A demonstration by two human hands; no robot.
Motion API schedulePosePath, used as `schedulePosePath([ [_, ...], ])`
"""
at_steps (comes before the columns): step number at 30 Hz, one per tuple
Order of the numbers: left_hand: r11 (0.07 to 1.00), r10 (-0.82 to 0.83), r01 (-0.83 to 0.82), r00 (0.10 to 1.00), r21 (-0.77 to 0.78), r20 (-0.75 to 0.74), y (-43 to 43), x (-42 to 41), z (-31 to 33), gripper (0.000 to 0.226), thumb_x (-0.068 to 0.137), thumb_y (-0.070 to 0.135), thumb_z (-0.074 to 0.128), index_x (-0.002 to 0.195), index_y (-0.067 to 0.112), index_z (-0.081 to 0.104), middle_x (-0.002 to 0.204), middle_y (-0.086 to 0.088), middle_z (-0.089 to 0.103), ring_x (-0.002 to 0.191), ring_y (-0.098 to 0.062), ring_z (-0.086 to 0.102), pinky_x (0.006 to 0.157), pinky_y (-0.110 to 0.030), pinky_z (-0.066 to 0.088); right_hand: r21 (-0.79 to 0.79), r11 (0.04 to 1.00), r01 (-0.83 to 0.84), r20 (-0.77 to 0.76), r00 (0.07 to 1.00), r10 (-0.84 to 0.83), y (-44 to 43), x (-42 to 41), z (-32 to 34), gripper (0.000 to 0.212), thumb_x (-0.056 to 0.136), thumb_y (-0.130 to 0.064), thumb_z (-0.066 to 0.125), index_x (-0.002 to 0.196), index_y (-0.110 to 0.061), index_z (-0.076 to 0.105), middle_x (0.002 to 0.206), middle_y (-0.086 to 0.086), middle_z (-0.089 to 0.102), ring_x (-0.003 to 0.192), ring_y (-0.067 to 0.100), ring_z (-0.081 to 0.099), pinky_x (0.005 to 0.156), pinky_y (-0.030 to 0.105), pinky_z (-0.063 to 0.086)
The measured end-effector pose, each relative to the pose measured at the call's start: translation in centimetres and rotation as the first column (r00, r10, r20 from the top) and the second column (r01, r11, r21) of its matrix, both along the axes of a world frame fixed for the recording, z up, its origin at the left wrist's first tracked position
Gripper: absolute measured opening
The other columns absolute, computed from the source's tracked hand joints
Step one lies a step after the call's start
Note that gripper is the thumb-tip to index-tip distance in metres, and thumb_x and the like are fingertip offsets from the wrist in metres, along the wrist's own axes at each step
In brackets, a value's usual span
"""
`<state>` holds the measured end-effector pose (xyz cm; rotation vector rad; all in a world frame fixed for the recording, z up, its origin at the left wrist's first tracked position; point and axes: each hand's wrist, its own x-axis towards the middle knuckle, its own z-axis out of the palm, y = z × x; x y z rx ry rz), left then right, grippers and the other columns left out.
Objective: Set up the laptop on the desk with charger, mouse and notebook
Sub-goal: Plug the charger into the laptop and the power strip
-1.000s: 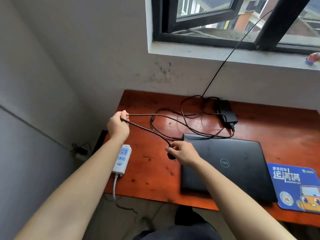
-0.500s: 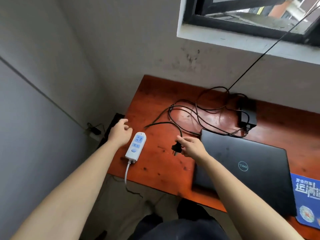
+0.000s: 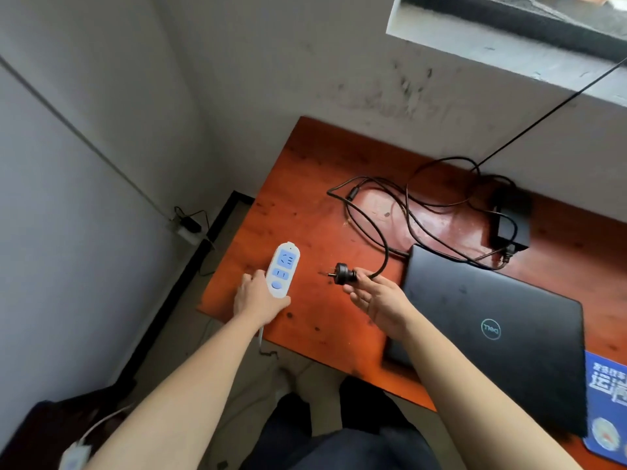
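Note:
A closed black laptop [image 3: 502,330] lies on the reddish wooden desk [image 3: 305,205]. Behind it sits the black charger brick [image 3: 512,222] with its cable [image 3: 383,212] looped over the desk. My right hand [image 3: 376,300] pinches the black plug [image 3: 342,273] just above the desk, its prongs pointing left. My left hand [image 3: 258,298] grips the near end of a white and blue power strip [image 3: 282,269] at the desk's left front corner. The plug is a short gap to the right of the strip.
A blue printed mouse pad [image 3: 607,405] lies at the right edge, partly cut off. A thin black wire [image 3: 549,110] runs up to the window sill. A wall socket [image 3: 188,228] with a plug sits low on the left wall. Grey walls close the corner.
My left hand has moved from beside the power strip to gripping its near end. My right hand has turned the plug so its prongs point at the strip. The view has tilted down and left.

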<state>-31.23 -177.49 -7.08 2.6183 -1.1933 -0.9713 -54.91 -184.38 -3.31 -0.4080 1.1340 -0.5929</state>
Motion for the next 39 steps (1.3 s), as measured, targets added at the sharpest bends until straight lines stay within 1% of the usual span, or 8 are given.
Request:
schedulePosePath([
  [3, 1.0, 0.019, -0.017, 0.997, 0.025, -0.078, 0.6, -0.3, -0.4, 0.064, 0.063, 0.045, 0.082, 0.107, 0.02, 0.043, 0.112, -0.005, 0.049, 0.089, -0.02, 0.053, 0.073, -0.029, 0.041, 0.037, 0.998, 0.044, 0.076, 0.996, -0.047, 0.2, 0.1, -0.5, 0.023, 0.098, -0.009, 0.06, 0.121, -0.004, 0.062, 0.106, 0.015, 0.075, 0.09, 0.02, 0.074, 0.071, 0.024, 0.06],
  [6, 1.0, 0.02, -0.016, 0.986, 0.027, -0.163, 1.0, -0.6, -0.7, 0.061, 0.066, 0.04, 0.082, 0.107, 0.019, 0.043, 0.111, -0.003, 0.058, 0.097, -0.023, 0.059, 0.083, -0.034, 0.051, 0.081, 0.993, 0.08, 0.12, 0.989, -0.09, 0.5, 0.3, -0.8, 0.026, 0.096, -0.007, 0.062, 0.122, -0.004, 0.063, 0.113, 0.018, 0.073, 0.095, 0.022, 0.074, 0.074, 0.025, 0.061],
  [9, 1.0, 0.013, -0.011, 0.985, 0.011, -0.174, 1.0, -0.6, -0.6, 0.057, 0.067, 0.04, 0.081, 0.105, 0.021, 0.042, 0.106, 0.0, 0.064, 0.097, -0.025, 0.062, 0.089, -0.042, 0.053, 0.094, 0.994, 0.055, 0.129, 0.989, -0.067, 0.7, 0.6, -1.1, 0.026, 0.095, -0.005, 0.063, 0.121, -0.004, 0.064, 0.112, 0.019, 0.073, 0.098, 0.023, 0.074, 0.075, 0.026, 0.06],
  [15, 0.999, 0.034, -0.041, 0.981, -0.029, -0.192, 1.2, -0.4, -1.1, 0.058, 0.065, 0.048, 0.084, 0.101, 0.025, 0.047, 0.105, 0.005, 0.065, 0.1, -0.023, 0.062, 0.096, -0.043, 0.045, 0.077, 0.997, -0.03, 0.093, 0.995, 0.023, 1.8, 1.7, -1.7, 0.023, 0.095, -0.002, 0.063, 0.118, -0.002, 0.065, 0.102, 0.018, 0.075, 0.094, 0.023, 0.074, 0.076, 0.025, 0.06],
  [19, 1.0, 0.001, -0.005, 0.988, -0.028, -0.154, 1.2, -1.1, -1.3, 0.055, 0.066, 0.054, 0.081, 0.098, 0.029, 0.044, 0.097, 0.011, 0.061, 0.092, -0.018, 0.056, 0.091, -0.04, 0.034, 0.072, 0.997, -0.012, 0.087, 0.996, 0.006, 2.2, 2.8, -2.1, 0.021, 0.096, -0.003, 0.062, 0.117, -0.002, 0.064, 0.097, 0.015, 0.076, 0.09, 0.02, 0.074, 0.075, 0.024, 0.06],
  [26, 0.999, -0.002, -0.004, 0.993, -0.049, -0.116, 1.3, -1.3, -1.8, 0.057, 0.068, 0.055, 0.079, 0.102, 0.027, 0.042, 0.102, 0.005, 0.063, 0.101, -0.024, 0.06, 0.086, -0.039, 0.031, 0.06, 0.997, 0.039, 0.042, 0.998, -0.042, 2.1, 4.2, -3.3, 0.016, 0.097, -0.003, 0.06, 0.111, -0.007, 0.067, 0.098, 0.013, 0.073, 0.085, 0.018, 0.073, 0.075, 0.024, 0.06],
  [31, 0.998, 0.004, -0.009, 0.995, -0.059, -0.095, 1.5, -1.4, -2.1, 0.058, 0.068, 0.056, 0.078, 0.102, 0.028, 0.04, 0.096, 0.008, 0.055, 0.101, -0.025, 0.059, 0.082, -0.039, 0.029, 0.041, 0.998, 0.042, 0.031, 0.999, -0.043, 2.3, 4.9, -3.8, 0.022, 0.098, -0.006, 0.061, 0.119, -0.004, 0.064, 0.103, 0.013, 0.071, 0.09, 0.019, 0.072, 0.075, 0.024, 0.058],
  [39, 0.998, 0.01, -0.014, 0.997, -0.059, -0.076, 1.3, -1.6, -2.3, 0.058, 0.071, 0.056, 0.076, 0.107, 0.025, 0.042, 0.106, 0.004, 0.062, 0.103, -0.023, 0.058, 0.088, -0.041, 0.033, -0.272, 0.945, -0.179, -0.352, 0.933, 0.075, 1.6, 5.4, -3.0, 0.008, 0.095, -0.017, 0.066, 0.099, -0.02, 0.073, 0.088, 0.009, 0.077, 0.077, 0.015, 0.072, 0.071, 0.028, 0.059],
])
